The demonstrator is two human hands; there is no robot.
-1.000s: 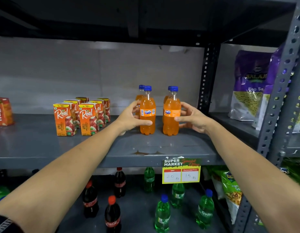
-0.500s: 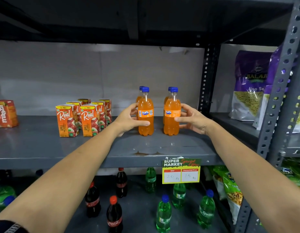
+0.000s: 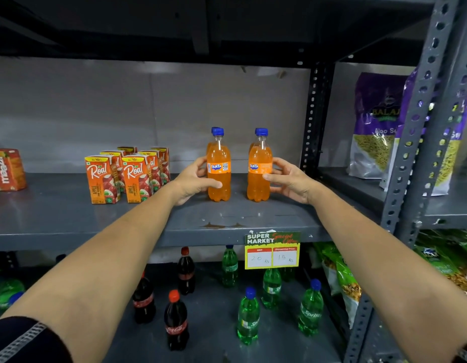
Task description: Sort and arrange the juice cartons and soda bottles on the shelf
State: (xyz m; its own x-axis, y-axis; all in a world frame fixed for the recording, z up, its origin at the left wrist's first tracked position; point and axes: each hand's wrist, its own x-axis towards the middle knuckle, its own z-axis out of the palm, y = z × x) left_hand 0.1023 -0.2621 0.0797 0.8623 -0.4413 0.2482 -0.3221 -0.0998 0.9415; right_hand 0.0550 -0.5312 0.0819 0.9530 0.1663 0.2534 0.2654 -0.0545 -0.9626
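Two front orange Fanta bottles with blue caps stand upright on the grey middle shelf (image 3: 70,218), each with another bottle close behind it. My left hand (image 3: 193,182) wraps the left Fanta bottle (image 3: 218,163) from its left side. My right hand (image 3: 290,179) grips the right Fanta bottle (image 3: 259,166) from its right side. To the left stands a block of several orange Real apple juice cartons (image 3: 127,174) in rows. A red Maaza carton (image 3: 7,170) sits at the far left edge.
On the lower shelf stand three Coca-Cola bottles (image 3: 176,323) and several green Sprite bottles (image 3: 248,315). A yellow price tag (image 3: 272,251) hangs from the shelf edge. A perforated upright (image 3: 415,127) and purple snack bags (image 3: 376,127) are on the right.
The two front Fanta bottles now stand farther apart, the left one having shifted left with my left hand. The view has shifted slightly.
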